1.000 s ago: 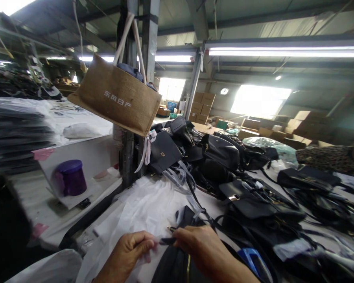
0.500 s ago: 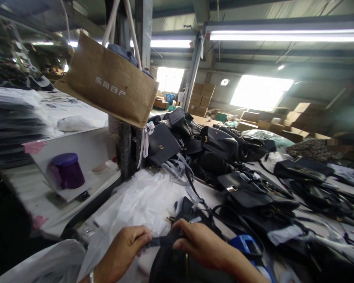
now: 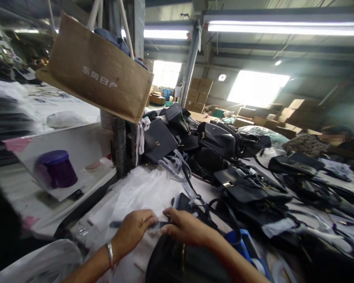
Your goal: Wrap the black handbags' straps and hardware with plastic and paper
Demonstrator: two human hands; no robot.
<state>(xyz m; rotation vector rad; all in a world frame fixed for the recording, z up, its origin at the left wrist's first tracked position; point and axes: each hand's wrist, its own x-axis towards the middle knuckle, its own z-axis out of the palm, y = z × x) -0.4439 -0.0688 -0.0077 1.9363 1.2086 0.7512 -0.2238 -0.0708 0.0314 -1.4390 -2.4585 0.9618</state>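
My left hand (image 3: 135,230) pinches a dark strap (image 3: 115,224), one end of which sticks out to the left past my fingers. Thumb and fingers of my right hand (image 3: 184,226) close on the same strap, a short way to the right. The short stretch between both hands looks shiny, perhaps wrapped in clear film. Below my right hand lies a black bag (image 3: 168,261) with a gold-coloured zip, partly covered by my forearm. White thin sheets (image 3: 144,188) spread over the table just beyond my left hand.
Several black handbags (image 3: 218,139) are heaped across the table. A blue tape dispenser-like object (image 3: 246,247) stands by my right forearm. A brown tote bag (image 3: 97,74) hangs from a post at left, near a purple lidded container (image 3: 57,169). Another person (image 3: 306,145) is at far right.
Both hands have moved slightly up and to the left. More of the strap now sticks out left of my left hand. The whole view has shifted a little.
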